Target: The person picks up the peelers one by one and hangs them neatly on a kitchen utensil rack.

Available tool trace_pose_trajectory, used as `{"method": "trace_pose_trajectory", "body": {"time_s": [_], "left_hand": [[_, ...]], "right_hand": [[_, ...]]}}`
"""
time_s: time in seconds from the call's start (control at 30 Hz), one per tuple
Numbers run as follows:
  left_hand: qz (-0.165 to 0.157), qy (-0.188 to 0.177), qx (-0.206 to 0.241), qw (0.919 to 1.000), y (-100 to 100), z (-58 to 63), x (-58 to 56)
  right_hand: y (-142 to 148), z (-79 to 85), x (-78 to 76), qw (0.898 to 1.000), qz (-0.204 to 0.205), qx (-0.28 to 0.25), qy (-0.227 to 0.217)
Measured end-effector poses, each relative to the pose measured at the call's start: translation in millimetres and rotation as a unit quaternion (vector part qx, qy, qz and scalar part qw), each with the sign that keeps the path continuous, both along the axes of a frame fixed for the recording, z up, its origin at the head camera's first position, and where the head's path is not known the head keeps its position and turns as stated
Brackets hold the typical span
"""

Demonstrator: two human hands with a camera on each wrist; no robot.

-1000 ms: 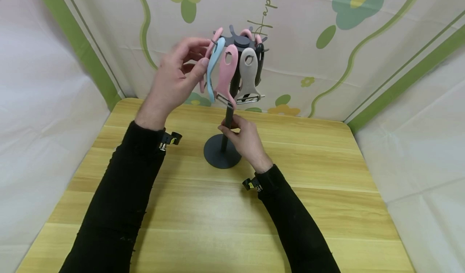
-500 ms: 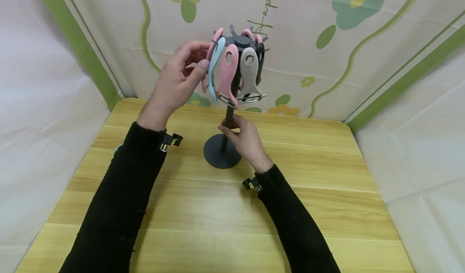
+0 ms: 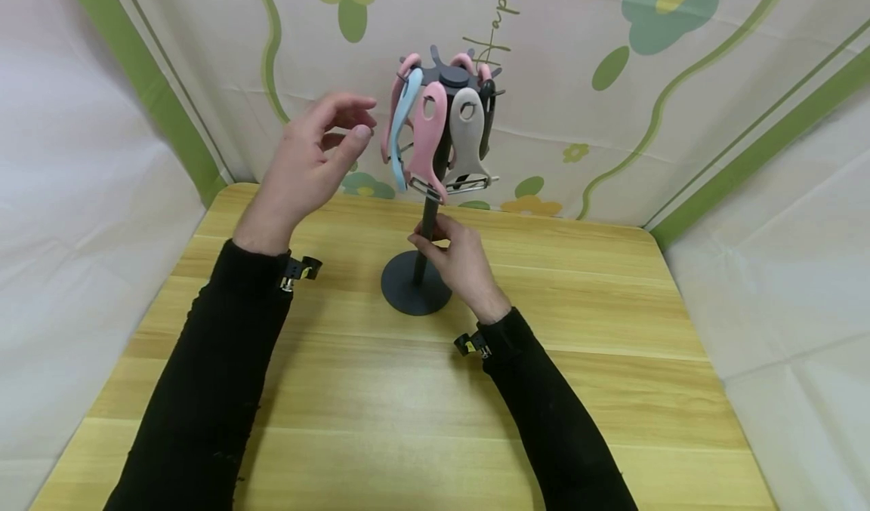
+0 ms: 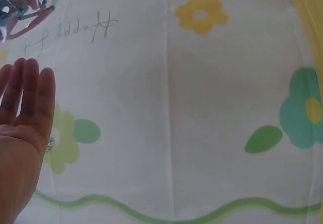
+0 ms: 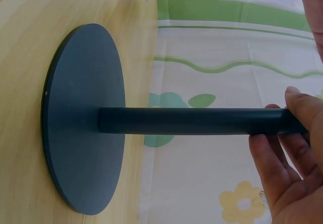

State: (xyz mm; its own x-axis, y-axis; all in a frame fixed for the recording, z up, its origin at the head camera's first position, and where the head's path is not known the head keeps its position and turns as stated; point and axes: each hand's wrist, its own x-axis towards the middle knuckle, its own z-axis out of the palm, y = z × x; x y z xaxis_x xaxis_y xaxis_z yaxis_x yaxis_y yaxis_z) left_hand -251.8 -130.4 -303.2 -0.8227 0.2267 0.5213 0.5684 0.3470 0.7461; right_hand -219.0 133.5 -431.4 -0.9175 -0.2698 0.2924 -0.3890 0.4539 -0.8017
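Note:
A dark grey rotating rack (image 3: 416, 292) with a round base and hooked top stands on the table. Several peelers hang from it: a light blue peeler (image 3: 402, 130), a pink peeler (image 3: 427, 137) in front, a grey peeler (image 3: 466, 137), a black peeler (image 3: 486, 118) and more pink ones behind. To the left of the peelers, my left hand (image 3: 306, 164) is in the air, holding nothing, its fingers loosely bent. Low on the rack, my right hand (image 3: 465, 266) grips the pole (image 5: 192, 121) between thumb and fingers, as the right wrist view confirms.
The wood-grain table (image 3: 381, 420) reaches a white backdrop (image 3: 544, 133) printed with flowers and green lines. White sheets (image 3: 88, 232) with green borders flank the table on both sides.
My left hand has come off the peelers at the rack's left side and moved left and slightly down. The hanging peelers turned slightly. My right hand stays on the pole.

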Motion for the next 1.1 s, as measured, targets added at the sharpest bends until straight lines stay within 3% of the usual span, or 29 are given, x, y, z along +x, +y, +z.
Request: {"method": "trace_pose_trajectory", "body": {"time_s": [0.23,0.67,1.1], "left_hand": [[0.022,-0.005,-0.072,0.9972,-17.5,-10.7,5.8],[0.076,-0.035,-0.144,0.9860,-48.2,-35.2,10.5],[0.131,-0.090,-0.202,0.9664,-80.9,-60.0,18.0]], "right_hand": [[-0.1,-0.8,0.2,1.000,0.002,-0.001,0.002],[0.5,-1.2,0.6,1.000,0.002,-0.004,0.001],[0.0,-0.8,0.4,1.000,0.002,-0.002,0.000]]}}
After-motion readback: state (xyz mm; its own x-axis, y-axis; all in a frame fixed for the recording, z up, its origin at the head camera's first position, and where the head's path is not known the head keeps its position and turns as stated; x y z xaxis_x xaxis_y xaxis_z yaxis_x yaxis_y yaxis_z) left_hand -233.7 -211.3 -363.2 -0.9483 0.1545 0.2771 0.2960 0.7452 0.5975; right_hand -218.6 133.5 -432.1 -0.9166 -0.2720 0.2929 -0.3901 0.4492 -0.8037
